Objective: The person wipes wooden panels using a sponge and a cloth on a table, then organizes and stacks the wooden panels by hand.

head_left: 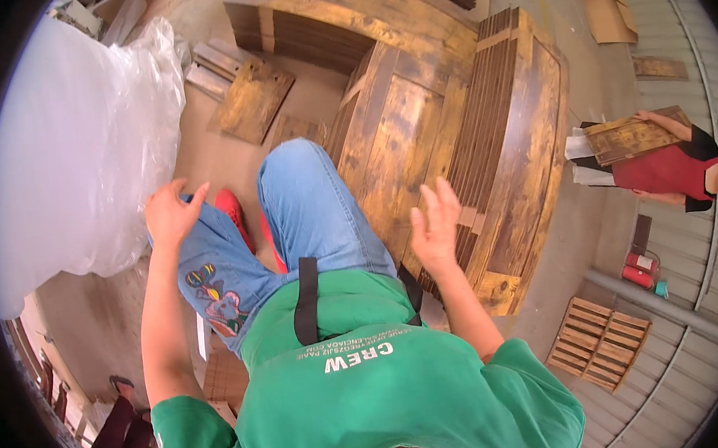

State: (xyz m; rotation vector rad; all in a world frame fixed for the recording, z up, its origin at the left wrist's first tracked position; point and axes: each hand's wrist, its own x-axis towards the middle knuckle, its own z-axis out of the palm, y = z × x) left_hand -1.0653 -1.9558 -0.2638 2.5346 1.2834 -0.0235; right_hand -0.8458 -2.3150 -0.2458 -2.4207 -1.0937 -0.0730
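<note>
My left hand [173, 214] hovers over my left thigh, close to a big bundle of clear plastic wrap [88, 160]; its thumb and fingers are apart and nothing is in it. My right hand [437, 228] is raised with fingers spread, also holding nothing. Just beyond it stands a stack of brown wooden panels [485, 115], strapped with tape at the edges. Beside that, another panel [394, 130] with a framed, knotty face lies closer to my knee. Whether my right fingertips touch any panel I cannot tell.
Loose wooden boards [252, 101] lie on the floor ahead. At the right, another person [650, 166] in a red top carries a wooden panel [636, 135]. A fire extinguisher [641, 269] and a slatted pallet [599, 342] stand near the corrugated wall. Another person's legs [118, 441] show lower left.
</note>
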